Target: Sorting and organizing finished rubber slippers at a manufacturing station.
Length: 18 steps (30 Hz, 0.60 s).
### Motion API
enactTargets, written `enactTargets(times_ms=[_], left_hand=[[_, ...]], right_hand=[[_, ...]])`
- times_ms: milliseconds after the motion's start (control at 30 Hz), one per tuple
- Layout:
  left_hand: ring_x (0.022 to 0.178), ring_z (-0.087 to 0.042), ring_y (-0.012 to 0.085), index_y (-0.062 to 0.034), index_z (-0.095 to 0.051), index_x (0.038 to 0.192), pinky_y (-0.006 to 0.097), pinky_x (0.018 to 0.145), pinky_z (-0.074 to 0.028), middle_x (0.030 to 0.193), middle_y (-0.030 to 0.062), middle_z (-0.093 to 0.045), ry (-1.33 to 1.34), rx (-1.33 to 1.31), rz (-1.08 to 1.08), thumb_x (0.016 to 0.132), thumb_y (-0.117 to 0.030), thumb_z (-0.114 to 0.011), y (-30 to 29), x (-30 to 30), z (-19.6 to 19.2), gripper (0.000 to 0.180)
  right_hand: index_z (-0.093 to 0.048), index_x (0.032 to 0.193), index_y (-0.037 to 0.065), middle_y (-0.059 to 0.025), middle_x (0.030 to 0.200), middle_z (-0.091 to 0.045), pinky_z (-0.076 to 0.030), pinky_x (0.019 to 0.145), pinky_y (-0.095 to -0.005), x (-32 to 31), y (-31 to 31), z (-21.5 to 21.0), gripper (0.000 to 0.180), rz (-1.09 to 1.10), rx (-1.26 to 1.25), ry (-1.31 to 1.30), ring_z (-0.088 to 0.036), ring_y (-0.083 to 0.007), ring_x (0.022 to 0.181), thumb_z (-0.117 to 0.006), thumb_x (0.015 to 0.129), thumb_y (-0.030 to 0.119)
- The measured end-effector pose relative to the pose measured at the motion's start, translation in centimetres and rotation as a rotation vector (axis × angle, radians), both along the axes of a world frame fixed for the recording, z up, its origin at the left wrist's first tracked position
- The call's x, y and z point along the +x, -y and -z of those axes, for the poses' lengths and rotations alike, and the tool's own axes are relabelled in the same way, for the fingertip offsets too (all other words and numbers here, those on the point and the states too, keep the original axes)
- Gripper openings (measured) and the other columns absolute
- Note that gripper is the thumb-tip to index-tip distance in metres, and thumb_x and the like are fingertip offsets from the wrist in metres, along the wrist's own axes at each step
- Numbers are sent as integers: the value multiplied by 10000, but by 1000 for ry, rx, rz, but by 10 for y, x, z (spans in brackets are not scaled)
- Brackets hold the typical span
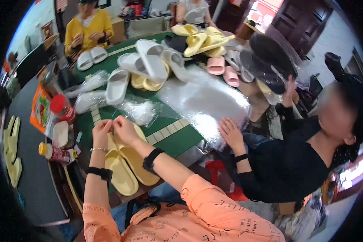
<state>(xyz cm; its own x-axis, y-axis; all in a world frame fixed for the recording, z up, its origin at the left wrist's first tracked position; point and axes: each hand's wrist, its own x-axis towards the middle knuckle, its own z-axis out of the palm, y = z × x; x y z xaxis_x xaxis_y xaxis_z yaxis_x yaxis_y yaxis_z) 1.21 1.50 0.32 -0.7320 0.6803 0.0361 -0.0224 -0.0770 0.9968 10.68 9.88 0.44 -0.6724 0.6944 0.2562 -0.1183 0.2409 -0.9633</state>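
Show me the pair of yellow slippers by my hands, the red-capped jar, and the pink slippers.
yellow slippers [123, 171], head view, sole of the left slipper
red-capped jar [59, 105], head view, its red cap
pink slippers [216, 65], head view, strap of the nearer one

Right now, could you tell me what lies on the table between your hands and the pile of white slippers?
In the head view, a crumpled clear plastic bag lies on the green table there.

To my left on the worktop [177, 141] lies a flat orange packet [39, 108]; clear plastic bags [203, 101] lie heaped ahead, some wrapping white slippers [86, 84].
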Motion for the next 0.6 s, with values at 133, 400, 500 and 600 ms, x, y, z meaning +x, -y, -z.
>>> enactTargets(times_ms=[133,400,500,600], left_hand=[[642,-548,86,26,-599,858,206,599,-450,750,35,-593,7,-1,8,822,-122,-579,-6,3,0,154],[577,-522,59,8,-597,854,178,538,-412,719,12,-585,71,40,15,814,-121,-598,-11,-4,11,135],[567,-515,57,3,-602,838,172,527,-398,706,7,-584,71,20,36,814,-120,-599,-9,-7,15,125],[578,-521,64,0,-600,832,179,535,-411,710,15,-590,52,15,13,838,-126,-565,-8,-7,15,131]], right_hand=[[-507,785,9,-93,680,-555,-434,598,-287,3,-2,2,115,2,-27,21,-523,-142,632,-522,823,116],[-484,775,10,-39,672,-513,-414,589,-258,6,-4,-1,87,-12,-135,-38,-467,-101,628,-509,826,76],[-493,784,7,-40,675,-521,-420,593,-256,6,-3,-2,81,-21,-172,-29,-475,-100,633,-512,824,75],[-500,790,7,-37,679,-524,-425,596,-254,7,-1,-3,82,-42,-209,-17,-486,-100,639,-512,827,79]])
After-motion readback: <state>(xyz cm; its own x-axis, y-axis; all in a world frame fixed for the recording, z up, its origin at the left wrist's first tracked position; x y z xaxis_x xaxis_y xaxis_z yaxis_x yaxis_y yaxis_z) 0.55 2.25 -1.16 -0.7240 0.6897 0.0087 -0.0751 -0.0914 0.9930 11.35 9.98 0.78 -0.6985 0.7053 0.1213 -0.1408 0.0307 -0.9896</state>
